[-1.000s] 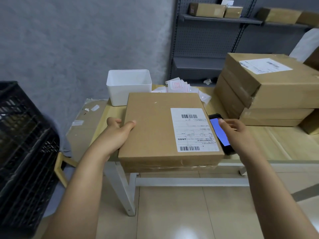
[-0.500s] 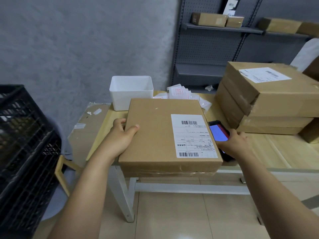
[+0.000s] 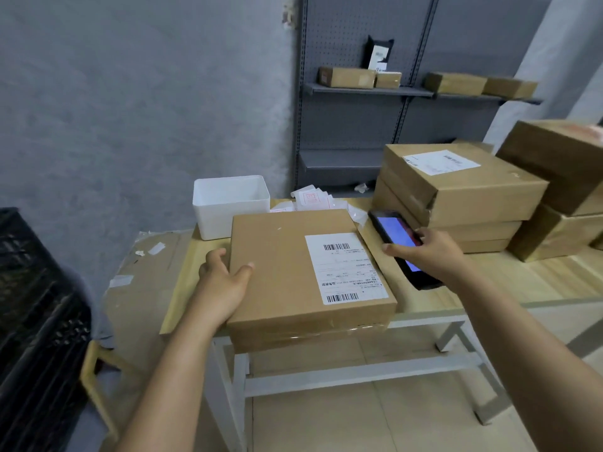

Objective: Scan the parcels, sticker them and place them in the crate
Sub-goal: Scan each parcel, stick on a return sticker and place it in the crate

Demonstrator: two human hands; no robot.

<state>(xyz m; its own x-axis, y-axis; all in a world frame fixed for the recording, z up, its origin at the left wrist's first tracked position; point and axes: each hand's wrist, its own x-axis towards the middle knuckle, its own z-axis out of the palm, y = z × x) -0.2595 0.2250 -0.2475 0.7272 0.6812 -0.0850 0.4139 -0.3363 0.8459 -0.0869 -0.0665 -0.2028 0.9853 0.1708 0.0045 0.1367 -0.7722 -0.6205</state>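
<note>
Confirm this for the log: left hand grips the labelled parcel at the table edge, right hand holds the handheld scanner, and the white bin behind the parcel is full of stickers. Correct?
Not quite. The head view shows the white bin with nothing visible inside; the stickers lie on the table beside it. The rest holds: left hand grips the labelled parcel, right hand holds the handheld scanner.

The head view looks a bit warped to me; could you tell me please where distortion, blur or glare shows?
Head view: wide-angle bending bows the shelf rack and tilts the stacked boxes; edges are soft, with the black crate dim; the scanner screen glows blue; small label print is unreadable.
</note>
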